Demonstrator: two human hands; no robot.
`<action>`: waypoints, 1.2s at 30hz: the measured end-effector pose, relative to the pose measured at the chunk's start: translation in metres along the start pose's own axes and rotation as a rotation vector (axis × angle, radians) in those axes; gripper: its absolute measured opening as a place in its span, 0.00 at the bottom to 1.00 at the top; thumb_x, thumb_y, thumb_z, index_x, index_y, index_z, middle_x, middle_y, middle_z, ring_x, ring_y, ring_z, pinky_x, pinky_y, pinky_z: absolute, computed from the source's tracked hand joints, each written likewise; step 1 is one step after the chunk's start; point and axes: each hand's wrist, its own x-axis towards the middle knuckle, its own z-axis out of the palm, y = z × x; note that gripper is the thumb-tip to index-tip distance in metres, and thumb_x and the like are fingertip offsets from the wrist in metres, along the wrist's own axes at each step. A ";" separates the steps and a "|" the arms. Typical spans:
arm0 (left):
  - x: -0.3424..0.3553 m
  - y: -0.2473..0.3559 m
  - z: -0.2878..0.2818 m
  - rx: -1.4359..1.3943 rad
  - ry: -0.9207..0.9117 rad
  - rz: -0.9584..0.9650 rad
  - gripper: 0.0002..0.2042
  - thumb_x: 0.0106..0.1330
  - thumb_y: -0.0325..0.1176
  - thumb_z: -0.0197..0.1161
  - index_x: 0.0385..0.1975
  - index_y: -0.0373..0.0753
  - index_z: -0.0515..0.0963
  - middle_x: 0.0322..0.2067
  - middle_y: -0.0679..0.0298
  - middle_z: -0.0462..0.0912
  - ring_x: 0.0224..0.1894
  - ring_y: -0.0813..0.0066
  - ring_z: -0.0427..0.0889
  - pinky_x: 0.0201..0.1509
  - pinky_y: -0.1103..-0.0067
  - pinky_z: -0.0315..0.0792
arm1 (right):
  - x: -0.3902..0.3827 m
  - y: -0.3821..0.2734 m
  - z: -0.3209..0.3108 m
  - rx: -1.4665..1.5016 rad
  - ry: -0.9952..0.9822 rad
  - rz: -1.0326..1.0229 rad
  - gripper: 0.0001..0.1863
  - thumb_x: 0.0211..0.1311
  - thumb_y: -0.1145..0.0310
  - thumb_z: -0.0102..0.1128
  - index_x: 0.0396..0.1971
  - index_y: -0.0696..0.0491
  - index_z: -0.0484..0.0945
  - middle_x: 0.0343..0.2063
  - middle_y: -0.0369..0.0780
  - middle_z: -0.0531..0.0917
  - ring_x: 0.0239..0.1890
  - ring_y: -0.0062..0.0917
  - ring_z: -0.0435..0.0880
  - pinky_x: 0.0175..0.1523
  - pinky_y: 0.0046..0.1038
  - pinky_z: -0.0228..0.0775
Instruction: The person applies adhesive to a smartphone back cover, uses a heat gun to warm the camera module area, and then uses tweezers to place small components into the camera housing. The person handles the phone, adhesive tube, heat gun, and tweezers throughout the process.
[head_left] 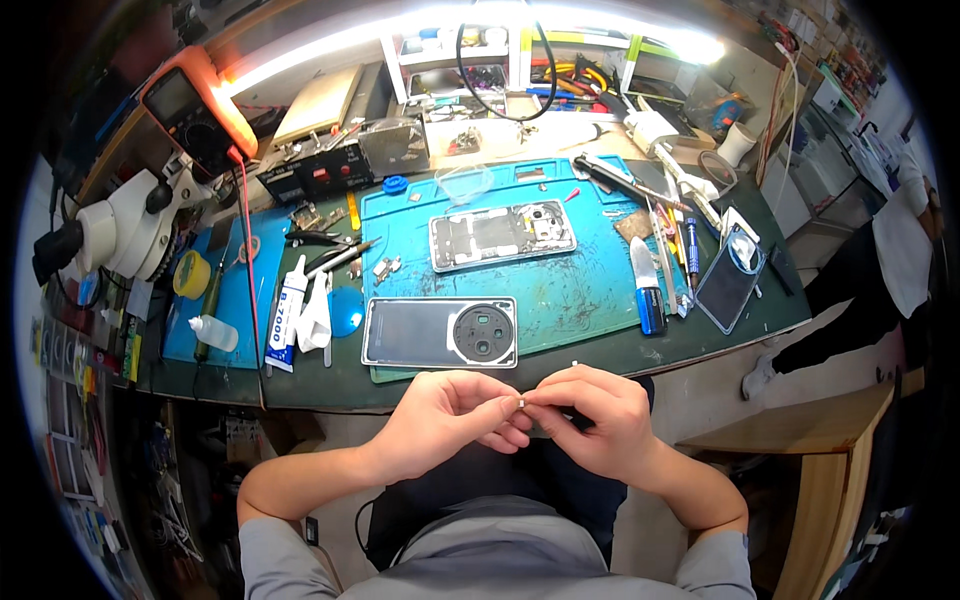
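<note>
Just in front of the bench edge, my left hand and my right hand meet with their fingertips pinched together. Between them shows a tiny pale piece, too small to name. Beyond my left hand lies a phone back cover with a large round camera ring, flat at the near edge of the blue work mat. Farther back on the mat rests an opened phone, its inner parts and camera area exposed.
On the left stand a microscope, an orange multimeter, a glue tube and a dropper bottle. To the right lie a blue-handled brush, screwdrivers and a dark phone panel. A person stands at far right.
</note>
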 end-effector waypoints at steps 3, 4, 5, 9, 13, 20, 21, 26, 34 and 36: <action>0.000 0.000 -0.002 -0.049 -0.018 -0.065 0.13 0.77 0.32 0.60 0.50 0.26 0.79 0.42 0.50 0.87 0.43 0.67 0.89 0.50 0.74 0.85 | -0.003 -0.001 0.003 0.064 0.015 0.054 0.09 0.56 0.81 0.72 0.37 0.58 0.85 0.31 0.42 0.87 0.30 0.29 0.88 0.34 0.26 0.81; 0.000 -0.001 -0.002 -0.055 -0.021 -0.069 0.13 0.77 0.32 0.61 0.50 0.26 0.79 0.43 0.50 0.87 0.43 0.66 0.89 0.50 0.73 0.85 | -0.004 -0.001 0.004 0.064 0.021 0.058 0.09 0.56 0.81 0.72 0.37 0.58 0.85 0.31 0.42 0.88 0.30 0.29 0.88 0.34 0.26 0.81; 0.000 -0.002 -0.002 -0.068 -0.022 -0.081 0.14 0.76 0.33 0.61 0.50 0.26 0.79 0.43 0.50 0.87 0.44 0.66 0.89 0.50 0.73 0.85 | -0.005 -0.001 0.005 0.064 0.027 0.063 0.09 0.56 0.81 0.72 0.37 0.58 0.85 0.31 0.42 0.88 0.30 0.29 0.88 0.34 0.25 0.81; -0.001 -0.003 -0.003 -0.100 -0.023 -0.131 0.15 0.76 0.35 0.62 0.50 0.26 0.79 0.44 0.50 0.86 0.44 0.65 0.89 0.51 0.73 0.85 | -0.007 -0.003 0.005 0.063 0.018 0.077 0.08 0.57 0.81 0.71 0.36 0.59 0.85 0.32 0.42 0.88 0.30 0.28 0.88 0.34 0.25 0.81; -0.001 -0.002 -0.002 -0.135 -0.013 -0.183 0.16 0.75 0.36 0.63 0.50 0.25 0.78 0.44 0.50 0.86 0.44 0.65 0.89 0.51 0.73 0.85 | -0.009 -0.004 0.006 0.067 0.016 0.093 0.07 0.58 0.81 0.71 0.36 0.59 0.85 0.32 0.43 0.88 0.30 0.28 0.88 0.34 0.25 0.81; 0.000 -0.004 -0.001 -0.164 -0.010 -0.195 0.16 0.75 0.36 0.63 0.51 0.26 0.78 0.44 0.50 0.86 0.45 0.66 0.88 0.52 0.73 0.85 | -0.012 -0.005 0.007 0.073 0.014 0.106 0.07 0.59 0.81 0.70 0.37 0.59 0.85 0.33 0.43 0.88 0.31 0.29 0.88 0.35 0.25 0.80; 0.000 -0.005 -0.001 -0.160 -0.008 -0.181 0.16 0.75 0.35 0.63 0.51 0.26 0.78 0.45 0.50 0.86 0.45 0.67 0.88 0.52 0.73 0.85 | -0.012 -0.004 0.007 0.068 0.024 0.102 0.08 0.58 0.81 0.70 0.37 0.59 0.84 0.33 0.43 0.88 0.31 0.29 0.88 0.35 0.25 0.80; -0.001 -0.011 0.003 -0.146 0.011 -0.072 0.14 0.76 0.32 0.62 0.52 0.27 0.79 0.46 0.51 0.86 0.47 0.67 0.89 0.53 0.74 0.85 | -0.013 0.004 0.009 -0.091 0.091 -0.055 0.11 0.54 0.81 0.72 0.37 0.58 0.83 0.34 0.42 0.87 0.31 0.29 0.87 0.34 0.26 0.80; -0.007 -0.014 0.008 -0.131 0.029 0.000 0.09 0.74 0.25 0.62 0.49 0.26 0.80 0.44 0.49 0.87 0.45 0.63 0.90 0.50 0.71 0.87 | -0.013 0.009 0.002 -0.443 0.119 -0.501 0.10 0.52 0.77 0.70 0.35 0.61 0.85 0.36 0.41 0.86 0.35 0.28 0.86 0.39 0.27 0.85; -0.008 -0.012 0.009 -0.117 0.032 -0.017 0.09 0.74 0.26 0.62 0.48 0.26 0.80 0.43 0.48 0.87 0.45 0.63 0.90 0.50 0.71 0.87 | -0.012 0.009 0.001 -0.460 0.112 -0.539 0.08 0.52 0.77 0.70 0.34 0.61 0.86 0.37 0.41 0.86 0.36 0.27 0.86 0.41 0.27 0.86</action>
